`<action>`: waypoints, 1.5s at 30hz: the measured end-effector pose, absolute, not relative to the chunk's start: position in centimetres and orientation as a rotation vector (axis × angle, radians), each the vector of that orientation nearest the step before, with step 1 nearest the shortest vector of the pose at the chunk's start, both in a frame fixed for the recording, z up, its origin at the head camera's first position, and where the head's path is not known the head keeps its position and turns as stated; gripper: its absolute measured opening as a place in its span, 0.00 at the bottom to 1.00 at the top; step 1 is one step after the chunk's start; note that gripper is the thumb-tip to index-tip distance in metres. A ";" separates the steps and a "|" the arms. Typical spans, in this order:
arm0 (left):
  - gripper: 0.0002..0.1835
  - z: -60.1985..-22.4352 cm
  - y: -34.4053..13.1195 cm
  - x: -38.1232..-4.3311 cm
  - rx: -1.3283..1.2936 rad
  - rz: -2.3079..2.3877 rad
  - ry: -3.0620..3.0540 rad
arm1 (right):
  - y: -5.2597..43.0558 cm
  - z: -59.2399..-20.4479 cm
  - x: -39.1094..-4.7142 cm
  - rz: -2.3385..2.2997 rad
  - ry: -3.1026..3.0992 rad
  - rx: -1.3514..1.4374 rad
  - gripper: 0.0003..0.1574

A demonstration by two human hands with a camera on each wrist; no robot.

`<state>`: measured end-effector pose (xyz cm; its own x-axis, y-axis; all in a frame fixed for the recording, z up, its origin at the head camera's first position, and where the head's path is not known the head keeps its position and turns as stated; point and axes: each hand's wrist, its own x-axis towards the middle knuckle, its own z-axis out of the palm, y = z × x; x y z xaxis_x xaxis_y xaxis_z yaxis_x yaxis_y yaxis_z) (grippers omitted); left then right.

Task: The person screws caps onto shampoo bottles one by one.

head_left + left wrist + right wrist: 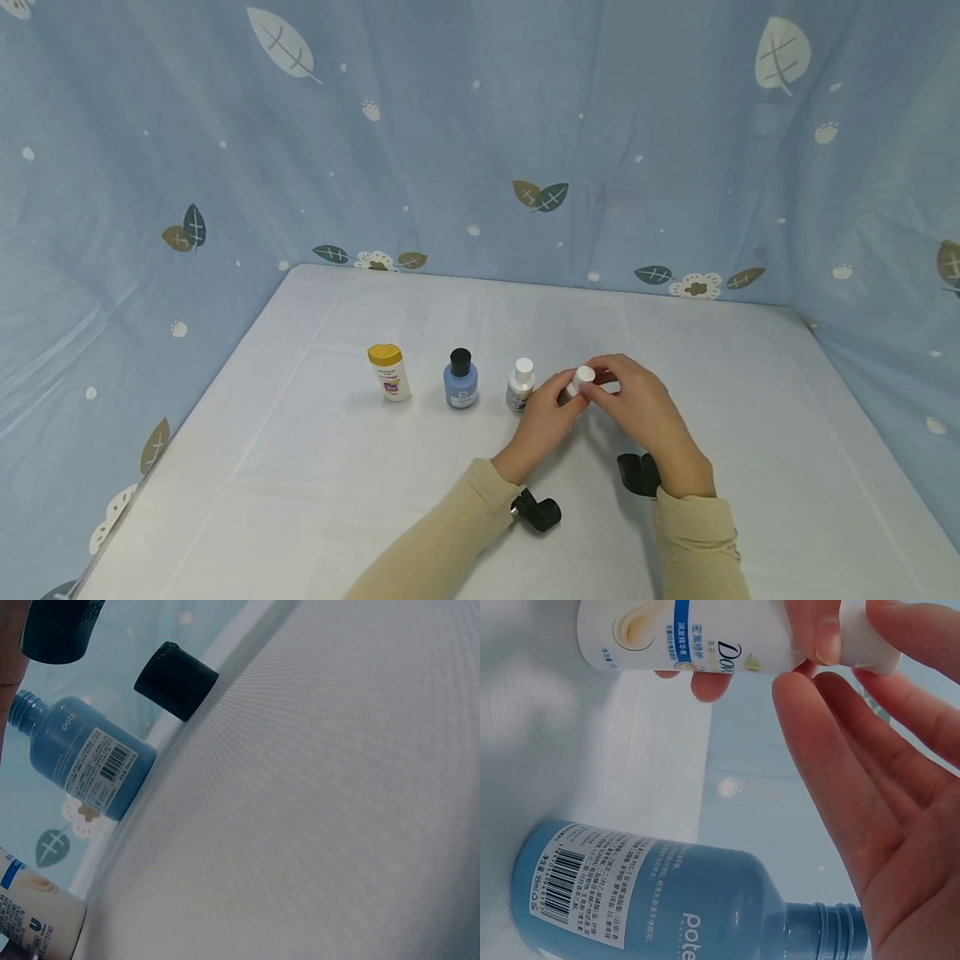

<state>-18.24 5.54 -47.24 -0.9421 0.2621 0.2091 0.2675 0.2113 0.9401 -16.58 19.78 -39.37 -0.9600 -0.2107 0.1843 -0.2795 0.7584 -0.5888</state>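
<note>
In the head view, both hands meet around a small white bottle (572, 390) with a white screw cap (584, 375). My left hand (546, 417) holds its body, most of which is hidden by fingers. My right hand (633, 404) pinches the cap from the right. The right wrist view gives a close look at a white Dove bottle (682, 634), fingers around its body and the right hand's fingers at its white cap (866, 637). An uncapped blue bottle (652, 892) stands in that view's foreground, its threaded neck bare.
Left of the hands stand another white bottle (520, 387), a blue bottle with a black cap (461, 383) and a yellow-capped bottle (390, 375). The left wrist view holds a loose black cap (176, 681) beside an uncapped blue bottle (86, 754). Blue patterned cloth (450, 125) surrounds the white table (300, 467).
</note>
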 end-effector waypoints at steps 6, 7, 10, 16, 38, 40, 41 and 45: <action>0.17 -47.2 5.6 -18.3 -0.535 -1.899 -2.434 | 19.6 -39.2 -16.6 0.974 -2.872 0.322 0.19; 0.17 -47.2 5.6 -18.3 -0.534 -1.898 -2.435 | 19.6 -39.2 -16.6 0.969 -2.877 0.316 0.19; 0.17 -47.1 5.6 -18.3 -0.529 -1.897 -2.436 | 19.6 -39.3 -16.7 0.951 -2.891 0.314 0.21; 0.18 -47.0 5.5 -18.2 -0.511 -1.895 -2.466 | 19.6 -39.3 -16.5 0.902 -2.909 0.354 0.31; 0.16 -46.8 5.5 -18.2 -0.518 -1.886 -2.467 | 20.1 -39.2 -16.6 0.880 -2.836 0.573 0.21; 0.18 -46.8 5.5 -18.1 -0.517 -1.904 -2.461 | 20.0 -39.2 -16.6 0.887 -2.839 0.554 0.21; 0.19 -46.8 5.5 -18.1 -0.514 -1.910 -2.462 | 20.0 -39.2 -16.6 0.890 -2.838 0.546 0.21; 0.20 -47.0 5.5 -18.1 -0.505 -1.927 -2.473 | 19.9 -39.2 -16.6 0.905 -2.831 0.513 0.21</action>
